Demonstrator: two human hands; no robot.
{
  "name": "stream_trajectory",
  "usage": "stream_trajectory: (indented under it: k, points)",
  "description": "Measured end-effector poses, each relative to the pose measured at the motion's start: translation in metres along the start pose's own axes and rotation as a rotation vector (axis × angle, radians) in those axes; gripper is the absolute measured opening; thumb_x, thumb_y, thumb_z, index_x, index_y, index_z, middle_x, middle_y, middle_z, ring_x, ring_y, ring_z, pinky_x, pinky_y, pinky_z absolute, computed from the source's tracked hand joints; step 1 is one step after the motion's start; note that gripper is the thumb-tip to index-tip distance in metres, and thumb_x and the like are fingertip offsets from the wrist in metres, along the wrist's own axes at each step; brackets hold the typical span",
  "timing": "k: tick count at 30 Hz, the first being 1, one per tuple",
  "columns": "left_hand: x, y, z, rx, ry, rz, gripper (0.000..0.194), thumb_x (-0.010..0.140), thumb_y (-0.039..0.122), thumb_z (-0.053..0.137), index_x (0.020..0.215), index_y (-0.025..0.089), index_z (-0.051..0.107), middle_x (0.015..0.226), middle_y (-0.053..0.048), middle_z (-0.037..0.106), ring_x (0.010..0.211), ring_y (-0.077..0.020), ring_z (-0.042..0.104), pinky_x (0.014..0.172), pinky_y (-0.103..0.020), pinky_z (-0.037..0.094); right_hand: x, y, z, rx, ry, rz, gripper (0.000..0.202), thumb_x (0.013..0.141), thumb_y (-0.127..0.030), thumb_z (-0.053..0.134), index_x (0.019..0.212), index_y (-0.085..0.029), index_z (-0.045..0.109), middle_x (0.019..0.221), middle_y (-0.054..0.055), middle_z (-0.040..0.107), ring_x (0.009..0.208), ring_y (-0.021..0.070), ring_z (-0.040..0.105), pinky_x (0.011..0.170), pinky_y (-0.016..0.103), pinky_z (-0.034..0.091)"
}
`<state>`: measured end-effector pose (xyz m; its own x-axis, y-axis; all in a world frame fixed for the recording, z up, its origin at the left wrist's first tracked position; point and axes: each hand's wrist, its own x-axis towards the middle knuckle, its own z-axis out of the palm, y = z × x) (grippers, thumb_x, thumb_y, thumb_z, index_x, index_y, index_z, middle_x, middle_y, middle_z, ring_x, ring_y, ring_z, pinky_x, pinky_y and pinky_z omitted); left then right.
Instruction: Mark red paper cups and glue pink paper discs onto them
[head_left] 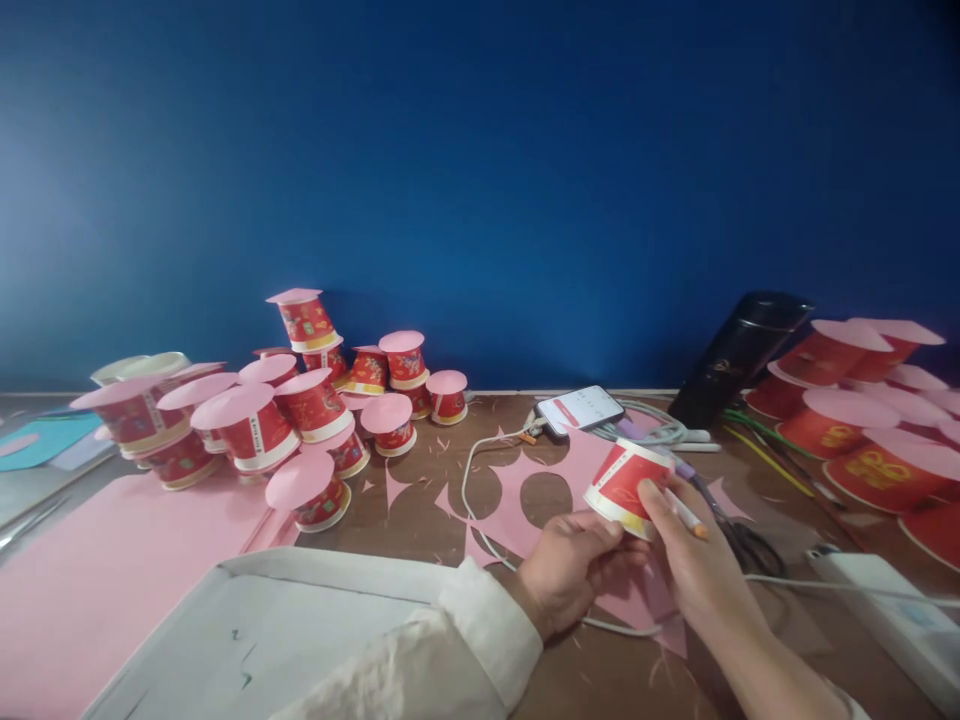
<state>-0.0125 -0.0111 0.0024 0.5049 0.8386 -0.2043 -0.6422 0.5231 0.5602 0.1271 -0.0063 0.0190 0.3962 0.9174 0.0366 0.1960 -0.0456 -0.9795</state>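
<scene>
A red paper cup [624, 484] with a white and yellow rim is held upside down, slightly tilted, between both hands above pink paper scraps [510, 505]. My left hand [574, 570] grips its lower edge from the left, thumb near the yellow band. My right hand [686, 540] closes on the cup's right side and also holds a white pen [684, 514] with an orange end between its fingers. On the left, many red cups with pink paper discs on top [244, 428] stand stacked and side by side.
A phone [579, 409] with a white cable lies behind the hands. A black bottle [739, 355] leans beside more disc-topped cups [889, 470] at right. Scissors [750, 545] and a white power strip [889, 620] lie right; pink sheets [135, 570] and a white board [300, 620] left.
</scene>
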Motion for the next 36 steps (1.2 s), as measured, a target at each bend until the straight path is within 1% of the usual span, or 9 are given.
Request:
stream_trajectory:
  k: [2, 5, 9, 14, 17, 20, 22, 24, 36]
  points:
    - [0.0, 0.0, 0.0, -0.011, -0.016, -0.012, 0.039, 0.062, 0.034, 0.09, 0.084, 0.006, 0.075, 0.08, -0.011, 0.073, 0.073, -0.0149, 0.066, 0.08, -0.027, 0.05, 0.001, 0.005, -0.001, 0.039, -0.028, -0.057, 0.049, 0.078, -0.06, 0.066, 0.105, -0.02, 0.063, 0.088, 0.002, 0.069, 0.077, 0.0182, 0.067, 0.064, 0.026, 0.055]
    - [-0.001, 0.001, 0.001, -0.106, -0.026, 0.006, 0.031, 0.069, 0.027, 0.087, 0.088, 0.007, 0.075, 0.081, -0.009, 0.072, 0.076, -0.0142, 0.066, 0.083, -0.028, 0.051, 0.002, 0.013, -0.004, 0.078, -0.05, -0.125, 0.041, 0.083, -0.055, 0.064, 0.105, -0.02, 0.063, 0.092, 0.003, 0.07, 0.083, 0.0186, 0.068, 0.068, 0.025, 0.056]
    - [0.001, 0.002, 0.001, -0.215, -0.008, 0.022, 0.026, 0.074, 0.019, 0.081, 0.095, 0.006, 0.074, 0.083, -0.009, 0.071, 0.074, -0.0125, 0.064, 0.072, -0.023, 0.052, 0.002, 0.019, -0.001, 0.095, -0.062, -0.147, 0.042, 0.085, -0.054, 0.063, 0.111, -0.02, 0.063, 0.097, 0.004, 0.071, 0.084, 0.0192, 0.069, 0.068, 0.026, 0.057]
    - [0.006, 0.003, 0.0, -0.309, 0.074, 0.068, 0.012, 0.078, 0.012, 0.075, 0.089, 0.005, 0.073, 0.085, -0.01, 0.072, 0.072, -0.0121, 0.064, 0.071, -0.022, 0.053, 0.005, 0.024, -0.001, 0.057, 0.09, -0.158, 0.058, 0.085, -0.057, 0.061, 0.131, -0.023, 0.056, 0.125, 0.009, 0.066, 0.103, 0.0224, 0.068, 0.075, 0.029, 0.059]
    - [0.009, 0.006, 0.0, -0.383, 0.155, 0.112, 0.003, 0.081, 0.01, 0.071, 0.081, 0.007, 0.071, 0.078, -0.009, 0.069, 0.069, -0.0122, 0.063, 0.071, -0.023, 0.054, 0.005, 0.021, -0.01, -0.108, 0.19, -0.241, 0.059, 0.09, -0.057, 0.054, 0.141, -0.027, 0.051, 0.119, 0.009, 0.069, 0.096, 0.0236, 0.07, 0.075, 0.035, 0.059]
    - [0.013, 0.008, -0.001, -0.42, 0.217, 0.12, 0.003, 0.082, 0.009, 0.07, 0.081, 0.007, 0.069, 0.076, -0.008, 0.067, 0.067, -0.0118, 0.063, 0.069, -0.023, 0.054, -0.001, 0.013, -0.017, -0.294, 0.252, -0.521, 0.046, 0.094, -0.05, 0.049, 0.133, -0.028, 0.06, 0.114, 0.008, 0.07, 0.095, 0.0237, 0.069, 0.084, 0.038, 0.057]
    - [0.015, 0.008, -0.003, -0.416, 0.222, 0.13, 0.004, 0.083, 0.01, 0.07, 0.082, 0.006, 0.069, 0.075, -0.008, 0.066, 0.066, -0.0113, 0.062, 0.067, -0.022, 0.053, -0.007, 0.007, -0.016, -0.319, 0.18, -0.701, 0.037, 0.096, -0.043, 0.048, 0.125, -0.028, 0.065, 0.112, 0.006, 0.071, 0.094, 0.0216, 0.069, 0.085, 0.035, 0.056]
    - [0.016, 0.007, -0.005, -0.407, 0.215, 0.137, 0.005, 0.083, 0.011, 0.07, 0.082, 0.006, 0.069, 0.074, -0.007, 0.066, 0.065, -0.0109, 0.061, 0.066, -0.021, 0.053, -0.012, 0.003, -0.013, -0.324, 0.098, -0.785, 0.03, 0.097, -0.037, 0.049, 0.118, -0.028, 0.068, 0.102, 0.004, 0.073, 0.084, 0.0179, 0.069, 0.077, 0.029, 0.057]
    - [0.013, 0.009, -0.003, -0.367, 0.21, 0.139, 0.005, 0.083, 0.011, 0.069, 0.083, 0.006, 0.071, 0.074, -0.008, 0.067, 0.065, -0.0101, 0.061, 0.068, -0.02, 0.053, -0.023, -0.001, -0.007, -0.313, 0.127, -0.746, 0.014, 0.089, -0.037, 0.061, 0.092, -0.024, 0.065, 0.075, 0.0, 0.069, 0.059, 0.0118, 0.064, 0.054, 0.019, 0.052]
